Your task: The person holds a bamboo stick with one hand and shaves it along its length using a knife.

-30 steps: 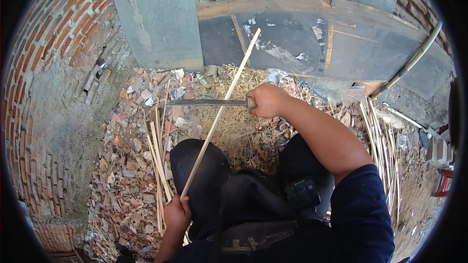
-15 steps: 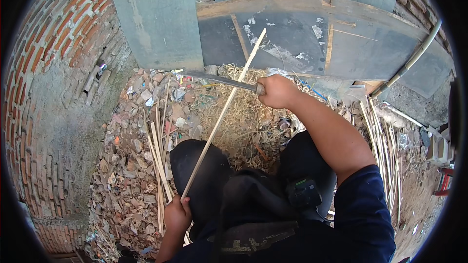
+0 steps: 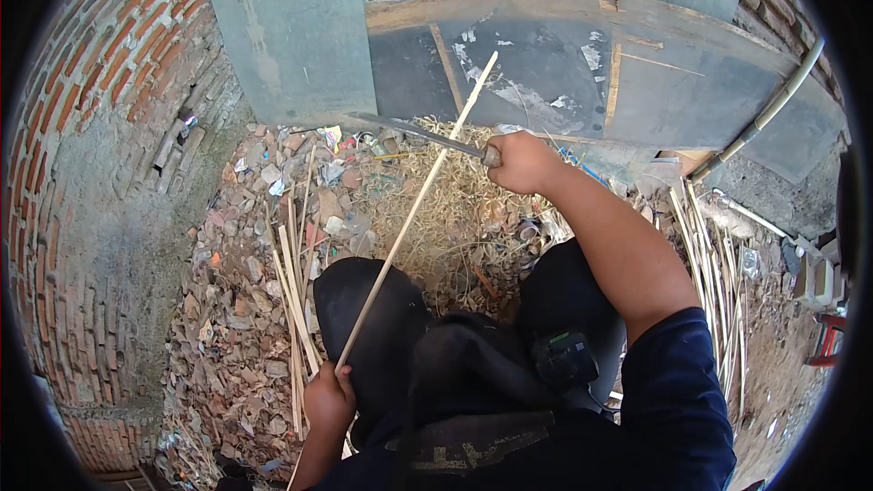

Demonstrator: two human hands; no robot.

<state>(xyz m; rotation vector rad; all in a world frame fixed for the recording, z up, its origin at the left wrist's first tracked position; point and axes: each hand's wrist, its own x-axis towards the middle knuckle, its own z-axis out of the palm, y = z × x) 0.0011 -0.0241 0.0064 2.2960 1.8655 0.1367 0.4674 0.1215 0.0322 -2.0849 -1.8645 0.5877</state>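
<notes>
My left hand [image 3: 329, 402] is closed round the lower end of a long, pale bamboo strip [image 3: 400, 235], beside my left knee. The strip slants up and away to the right, across my thigh and out over the ground. My right hand [image 3: 525, 164] grips the short handle of a machete [image 3: 423, 134]. Its long dark blade points left and crosses the strip below the strip's far end. Where they cross, the blade appears to touch the strip. Curly pale shavings [image 3: 423, 200] lie heaped on the ground beneath.
More strips [image 3: 293, 295] lie by my left leg, and another bundle [image 3: 711, 282] is at the right. Rubble and dry leaves [image 3: 241, 327] cover the ground. Grey panels [image 3: 518, 73] lean ahead, a brick wall [image 3: 91, 218] stands left, and a pole [image 3: 764, 118] leans at right.
My right hand has shifted slightly right, and the machete has tilted so its tip sits higher and its blade lies more slanted. The strip and my left hand have barely moved.
</notes>
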